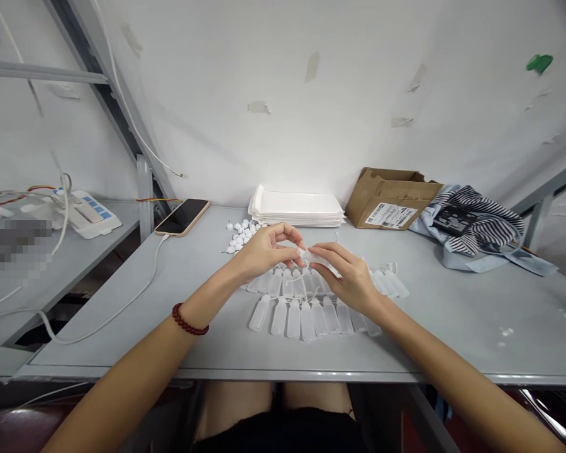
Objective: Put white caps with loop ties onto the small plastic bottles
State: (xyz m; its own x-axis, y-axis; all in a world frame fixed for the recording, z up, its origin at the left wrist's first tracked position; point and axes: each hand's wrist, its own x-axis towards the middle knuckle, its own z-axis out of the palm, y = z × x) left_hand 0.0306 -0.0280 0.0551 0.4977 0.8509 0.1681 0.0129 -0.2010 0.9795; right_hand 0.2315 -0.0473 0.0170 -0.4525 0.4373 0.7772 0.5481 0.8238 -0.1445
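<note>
My left hand (268, 250), with a dark red beaded bracelet on its wrist, pinches a small white piece between thumb and fingertips. Against it, my right hand (346, 274) grips a small translucent plastic bottle (314, 258) by its neck end; the fingers cover much of it. Both hands meet above the table. Below them lie two rows of similar bottles (294, 319), flat on their sides with thin white straps at their necks. The right forearm hides part of the rows. Beside my left hand is a pile of small white caps (238, 238).
A stack of white padded sheets or envelopes (299, 206) stands against the wall, with an open cardboard box (389, 201) beside it. Striped cloth (481, 220) lies at right. A charging phone (183, 217) trails its white cable (153, 270) across the left side of the grey table (170, 321).
</note>
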